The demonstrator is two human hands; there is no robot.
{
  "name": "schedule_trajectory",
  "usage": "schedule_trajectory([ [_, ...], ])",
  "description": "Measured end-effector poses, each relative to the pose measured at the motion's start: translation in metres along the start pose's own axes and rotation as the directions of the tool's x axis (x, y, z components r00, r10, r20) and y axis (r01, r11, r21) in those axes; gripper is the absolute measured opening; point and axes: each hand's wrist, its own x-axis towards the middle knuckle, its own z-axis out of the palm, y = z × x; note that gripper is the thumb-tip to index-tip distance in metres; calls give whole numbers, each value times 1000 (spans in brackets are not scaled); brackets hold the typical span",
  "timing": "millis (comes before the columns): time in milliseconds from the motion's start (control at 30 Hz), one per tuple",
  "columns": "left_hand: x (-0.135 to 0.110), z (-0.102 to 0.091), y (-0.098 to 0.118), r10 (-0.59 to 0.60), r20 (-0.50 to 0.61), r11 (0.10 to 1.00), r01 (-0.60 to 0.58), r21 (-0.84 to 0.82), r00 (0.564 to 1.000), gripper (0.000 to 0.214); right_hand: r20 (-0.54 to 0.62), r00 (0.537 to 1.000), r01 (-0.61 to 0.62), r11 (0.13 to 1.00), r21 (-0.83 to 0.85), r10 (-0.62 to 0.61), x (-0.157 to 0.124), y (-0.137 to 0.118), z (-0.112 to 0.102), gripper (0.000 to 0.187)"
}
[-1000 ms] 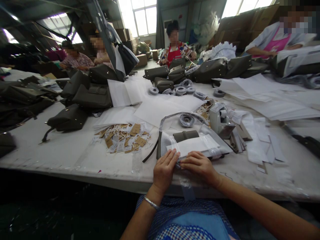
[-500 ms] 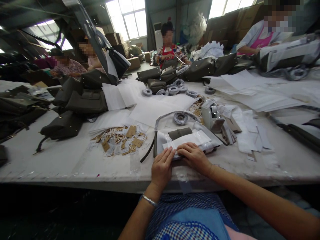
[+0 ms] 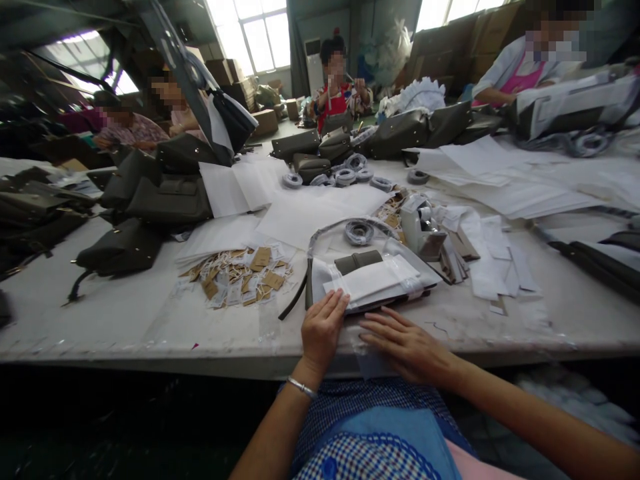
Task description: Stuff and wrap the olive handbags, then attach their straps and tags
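Observation:
On the table before me lies a dark olive handbag (image 3: 308,293), with white paper sheets (image 3: 370,281) over its front and a wrapped strap (image 3: 345,223) arching behind. My left hand (image 3: 324,330) rests stretched fingers on the bag's near-left edge and the paper. Lower and to the right, my right hand (image 3: 407,343) is apart from the bag, its fingers extended over the table's front edge. A piece of clear plastic film (image 3: 367,357) hangs at that edge beside the right fingers. Whether the fingertips touch it I cannot tell.
Left of the bag is a heap of brown and white tags (image 3: 243,277). A tape dispenser (image 3: 420,223) stands behind right, near white paper strips (image 3: 495,257). Coiled wrapped straps (image 3: 345,177), more olive bags (image 3: 170,200) and paper sheets (image 3: 310,217) lie farther back. Several people work across the table.
My right hand has come off the bag's paper and moved down toward the table's front edge, with its fingers straightened. My left hand has stayed on the bag.

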Motion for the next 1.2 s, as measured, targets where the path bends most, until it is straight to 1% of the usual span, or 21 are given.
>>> schedule_trajectory([
  [33, 0, -1, 0, -1, 3, 1000, 1, -3, 1000, 39, 64, 998, 4, 1000, 17, -5, -6, -5, 1, 67],
  [67, 0, -1, 0, -3, 4, 1000, 3, -5, 1000, 40, 103, 995, 1, 1000, 28, -4, -10, -10, 4, 71],
  [100, 0, -1, 0, -4, 5, 1000, 4, -7, 1000, 40, 108, 994, -4, 999, 33, 1, -12, -13, 8, 71],
  [133, 0, -1, 1, -6, 5, 1000, 6, -7, 1000, 40, 81, 997, -4, 999, 34, 1, -12, -14, 13, 70],
  [200, 1, -1, 1, -7, 5, 1000, 7, -6, 1000, 40, -39, 999, 24, 999, 34, -23, -6, -13, 24, 58],
  [267, 0, -1, 1, -7, 4, 1000, 7, -1, 1000, 39, -176, 982, 81, 996, 48, -71, 3, -11, 32, 43],
  [333, 0, 0, 1, -7, 4, 1000, 7, 5, 1000, 39, -261, 960, 125, 989, 82, -100, 10, -11, 35, 32],
  [400, 0, 1, 1, -11, 4, 1000, 11, 11, 1000, 39, -307, 949, 117, 985, 125, -74, 14, -14, 34, 28],
  [467, -1, 1, 1, -16, 5, 1000, 16, 16, 1000, 39, -330, 944, 76, 983, 166, -17, 15, -20, 32, 28],
  [600, -3, 4, 1, -27, 7, 999, 27, 28, 1000, 41, -336, 939, 0, 975, 224, 77, 10, -37, 29, 31],
  [700, -4, 4, 2, -31, 14, 999, 31, 41, 999, 42, -341, 934, -16, 967, 253, 105, 9, -47, 24, 34],
  [767, -4, 4, 2, -27, 19, 998, 26, 50, 999, 42, -342, 932, -21, 960, 279, 120, 12, -49, 15, 37],
  [867, -3, 2, 2, -9, 15, 998, 8, 59, 1000, 42, -329, 934, -34, 951, 306, 140, 27, -39, -6, 38],
  [933, -2, 2, 3, 0, 6, 998, 0, 65, 1000, 42, -327, 937, -26, 956, 291, 125, 43, -24, -20, 35],
  [1000, -2, 3, 4, -9, -14, 997, 10, 74, 1000, 39, -334, 934, -41, 964, 263, 131, 62, -6, -29, 30],
  [1100, -2, 4, 6, -48, -50, 995, 52, 83, 998, 28, -332, 917, -139, 957, 253, 221, 88, 24, -30, 24],
  [1167, -1, 5, 7, -72, -68, 994, 77, 77, 995, 21, -310, 908, -201, 942, 267, 282, 101, 41, -24, 22],
  [1200, -1, 5, 8, -83, -77, 994, 88, 72, 994, 20, -293, 910, -212, 938, 275, 292, 107, 48, -20, 20],
])
